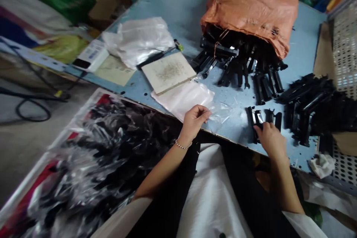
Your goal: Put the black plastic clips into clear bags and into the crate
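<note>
My left hand [193, 121] pinches the edge of a clear plastic bag [220, 113] that lies at the near edge of the blue table [178, 3]. A stack of similar clear bags [182, 98] rests just left of it. My right hand [269, 137] is curled over a small row of black plastic parts [263, 117] lying side by side on the table, fingers closed on the near ones.
An orange sack [251, 7] spills black parts [237, 63] across the table's far side. More black parts [309, 100] are heaped at the right beside a perforated crate [346, 52]. A notebook [169, 71], crumpled plastic [139, 39] and a large bag of wrapped parts [97, 156] are at the left.
</note>
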Demonstrator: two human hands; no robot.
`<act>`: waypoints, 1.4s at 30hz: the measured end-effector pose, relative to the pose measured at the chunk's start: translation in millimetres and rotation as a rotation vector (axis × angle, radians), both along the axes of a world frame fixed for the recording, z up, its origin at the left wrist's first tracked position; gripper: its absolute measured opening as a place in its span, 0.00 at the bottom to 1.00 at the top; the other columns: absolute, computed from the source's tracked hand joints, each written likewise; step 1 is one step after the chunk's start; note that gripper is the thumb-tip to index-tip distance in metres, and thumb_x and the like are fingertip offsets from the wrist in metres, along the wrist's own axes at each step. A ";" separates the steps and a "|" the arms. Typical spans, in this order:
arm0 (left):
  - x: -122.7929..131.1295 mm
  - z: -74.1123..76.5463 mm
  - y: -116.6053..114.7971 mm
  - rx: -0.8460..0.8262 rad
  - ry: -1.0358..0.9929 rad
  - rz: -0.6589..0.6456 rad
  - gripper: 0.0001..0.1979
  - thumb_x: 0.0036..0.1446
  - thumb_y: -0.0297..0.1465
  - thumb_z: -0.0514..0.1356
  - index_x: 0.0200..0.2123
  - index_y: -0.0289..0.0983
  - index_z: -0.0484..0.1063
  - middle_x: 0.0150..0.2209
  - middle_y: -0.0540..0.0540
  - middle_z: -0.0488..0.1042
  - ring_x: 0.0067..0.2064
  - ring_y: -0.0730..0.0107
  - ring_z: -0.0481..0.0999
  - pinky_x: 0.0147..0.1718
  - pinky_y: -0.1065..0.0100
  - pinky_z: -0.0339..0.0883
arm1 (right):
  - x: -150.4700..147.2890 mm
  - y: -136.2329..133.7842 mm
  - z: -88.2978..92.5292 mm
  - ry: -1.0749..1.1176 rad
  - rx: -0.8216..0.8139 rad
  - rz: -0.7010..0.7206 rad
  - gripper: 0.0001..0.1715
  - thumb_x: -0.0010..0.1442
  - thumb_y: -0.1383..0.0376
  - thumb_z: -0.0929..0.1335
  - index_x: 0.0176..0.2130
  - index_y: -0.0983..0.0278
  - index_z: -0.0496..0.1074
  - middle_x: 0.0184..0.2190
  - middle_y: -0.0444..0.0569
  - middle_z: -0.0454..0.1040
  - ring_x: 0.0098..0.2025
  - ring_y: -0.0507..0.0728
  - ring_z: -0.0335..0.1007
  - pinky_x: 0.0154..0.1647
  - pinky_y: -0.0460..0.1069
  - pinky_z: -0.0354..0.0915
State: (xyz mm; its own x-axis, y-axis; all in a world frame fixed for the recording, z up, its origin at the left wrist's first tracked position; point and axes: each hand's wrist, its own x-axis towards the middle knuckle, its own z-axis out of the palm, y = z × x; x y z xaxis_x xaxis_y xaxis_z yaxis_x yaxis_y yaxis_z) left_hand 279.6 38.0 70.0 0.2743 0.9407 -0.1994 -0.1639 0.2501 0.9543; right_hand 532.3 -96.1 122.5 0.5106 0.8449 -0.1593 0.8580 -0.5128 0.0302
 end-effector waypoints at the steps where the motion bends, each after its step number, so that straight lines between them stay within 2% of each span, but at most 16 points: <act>1: 4.3 -1.2 0.6 0.016 0.028 -0.015 0.13 0.52 0.39 0.70 0.32 0.36 0.73 0.24 0.54 0.71 0.24 0.79 0.67 0.25 0.75 0.62 | -0.5 -7.5 1.0 -0.082 -0.091 0.024 0.18 0.69 0.56 0.65 0.48 0.68 0.71 0.42 0.59 0.73 0.43 0.64 0.74 0.32 0.50 0.64; 4: 20.9 -3.4 -0.2 0.075 0.079 -0.054 0.13 0.53 0.40 0.68 0.34 0.36 0.75 0.24 0.54 0.70 0.24 0.78 0.66 0.24 0.74 0.61 | -2.2 -23.2 -3.4 -0.101 -0.195 0.101 0.25 0.70 0.60 0.64 0.63 0.63 0.64 0.47 0.59 0.71 0.39 0.61 0.76 0.29 0.49 0.64; 6: 30.9 -3.2 -1.1 0.127 0.108 -0.074 0.12 0.54 0.40 0.67 0.34 0.36 0.75 0.25 0.53 0.71 0.25 0.77 0.66 0.25 0.74 0.61 | 1.5 -28.4 -11.3 -0.053 -0.206 0.064 0.30 0.71 0.59 0.61 0.69 0.56 0.56 0.49 0.58 0.70 0.33 0.59 0.76 0.28 0.49 0.64; 10: 44.1 -2.5 -0.4 0.209 0.171 -0.126 0.12 0.57 0.40 0.65 0.32 0.37 0.76 0.25 0.53 0.70 0.26 0.76 0.66 0.27 0.72 0.62 | 21.6 -32.0 -27.2 0.131 -0.105 -0.093 0.35 0.70 0.61 0.59 0.72 0.66 0.50 0.46 0.63 0.73 0.32 0.62 0.76 0.33 0.55 0.68; 12: 49.6 -3.4 1.8 0.267 0.209 -0.135 0.12 0.59 0.40 0.64 0.30 0.37 0.76 0.25 0.52 0.70 0.27 0.75 0.67 0.29 0.72 0.63 | 31.7 -36.3 -26.9 0.399 0.053 -0.193 0.36 0.68 0.61 0.60 0.71 0.69 0.51 0.40 0.59 0.75 0.29 0.60 0.74 0.32 0.55 0.69; 15: 58.1 -4.2 5.9 0.371 0.276 -0.135 0.13 0.61 0.38 0.63 0.29 0.37 0.78 0.26 0.52 0.70 0.29 0.73 0.69 0.32 0.71 0.65 | 34.2 -49.9 -15.0 1.013 0.332 -0.333 0.38 0.64 0.56 0.65 0.68 0.65 0.56 0.30 0.47 0.74 0.22 0.54 0.68 0.23 0.49 0.65; 19: 66.4 2.1 1.6 0.527 0.310 -0.140 0.13 0.66 0.37 0.59 0.41 0.38 0.82 0.30 0.49 0.76 0.35 0.70 0.75 0.37 0.69 0.71 | 8.7 -58.2 -10.8 1.660 0.265 -0.416 0.39 0.56 0.52 0.74 0.61 0.66 0.66 0.25 0.44 0.73 0.16 0.48 0.59 0.14 0.43 0.54; 23: 63.7 10.9 -24.6 0.836 0.345 -0.262 0.16 0.69 0.35 0.55 0.53 0.40 0.78 0.36 0.46 0.79 0.36 0.71 0.78 0.38 0.69 0.74 | -24.7 -32.3 -44.1 2.075 0.335 -0.472 0.28 0.54 0.52 0.76 0.48 0.65 0.72 0.26 0.43 0.73 0.14 0.41 0.47 0.09 0.39 0.45; 26: 52.6 7.4 -41.9 0.978 0.364 -0.326 0.18 0.70 0.31 0.53 0.60 0.40 0.73 0.38 0.45 0.80 0.36 0.72 0.79 0.38 0.70 0.76 | -46.8 -10.5 -71.8 2.460 0.461 -0.552 0.18 0.55 0.57 0.77 0.36 0.66 0.70 0.26 0.39 0.69 0.14 0.38 0.40 0.07 0.33 0.38; 28: 41.8 -1.0 -41.4 0.962 0.372 -0.243 0.19 0.70 0.30 0.52 0.62 0.41 0.70 0.41 0.44 0.81 0.39 0.70 0.80 0.41 0.68 0.77 | -60.9 -3.3 -82.0 2.726 0.521 -0.541 0.18 0.57 0.61 0.76 0.30 0.67 0.65 0.25 0.37 0.66 0.13 0.36 0.40 0.08 0.29 0.40; 31: 23.9 -14.6 -25.3 0.944 0.450 0.016 0.16 0.70 0.30 0.54 0.56 0.39 0.74 0.43 0.43 0.82 0.41 0.67 0.81 0.43 0.66 0.76 | -77.5 -0.5 -84.4 3.021 0.481 -0.381 0.20 0.59 0.66 0.75 0.28 0.65 0.62 0.23 0.34 0.62 0.12 0.36 0.41 0.09 0.28 0.45; 33: 14.3 -17.5 -15.5 0.975 0.505 0.141 0.11 0.68 0.29 0.56 0.48 0.37 0.77 0.38 0.44 0.81 0.38 0.68 0.80 0.40 0.67 0.75 | -83.5 2.6 -79.9 3.038 0.424 -0.302 0.18 0.62 0.64 0.74 0.29 0.65 0.62 0.23 0.34 0.61 0.12 0.37 0.41 0.09 0.30 0.47; 35: 9.1 -12.9 -14.3 1.024 0.537 0.190 0.05 0.66 0.28 0.59 0.40 0.37 0.76 0.35 0.45 0.77 0.37 0.69 0.77 0.40 0.68 0.74 | -86.5 9.7 -72.3 2.854 0.414 -0.308 0.16 0.63 0.59 0.72 0.32 0.64 0.64 0.24 0.35 0.62 0.13 0.39 0.42 0.09 0.32 0.48; 37: 8.2 -3.7 -21.0 1.094 0.535 0.155 0.02 0.63 0.27 0.62 0.36 0.37 0.74 0.36 0.45 0.74 0.39 0.68 0.76 0.42 0.66 0.73 | -88.3 19.2 -62.7 2.487 0.497 -0.329 0.16 0.62 0.54 0.72 0.40 0.62 0.68 0.26 0.37 0.65 0.15 0.41 0.45 0.10 0.36 0.49; 40: 10.3 5.4 -32.7 1.148 0.503 0.028 0.02 0.63 0.26 0.62 0.37 0.39 0.72 0.38 0.45 0.74 0.41 0.68 0.76 0.44 0.65 0.73 | -90.2 30.6 -47.9 1.847 0.616 -0.299 0.27 0.57 0.56 0.73 0.54 0.58 0.67 0.29 0.39 0.69 0.19 0.45 0.58 0.16 0.41 0.58; 42: 10.6 2.7 -33.0 1.073 0.485 0.038 0.02 0.63 0.26 0.60 0.38 0.39 0.70 0.40 0.45 0.74 0.43 0.68 0.76 0.44 0.65 0.73 | -89.5 33.5 -40.0 1.659 0.600 -0.287 0.30 0.57 0.56 0.72 0.57 0.58 0.67 0.29 0.40 0.70 0.20 0.47 0.61 0.17 0.43 0.59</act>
State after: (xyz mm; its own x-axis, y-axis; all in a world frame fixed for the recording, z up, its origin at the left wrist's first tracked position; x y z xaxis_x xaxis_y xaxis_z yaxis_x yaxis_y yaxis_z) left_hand 290.2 5.0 72.8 0.3560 0.6964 0.6231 0.2843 -0.7159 0.6377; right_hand 442.8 -62.6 82.5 0.2783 0.8971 -0.3433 -0.3158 -0.2521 -0.9147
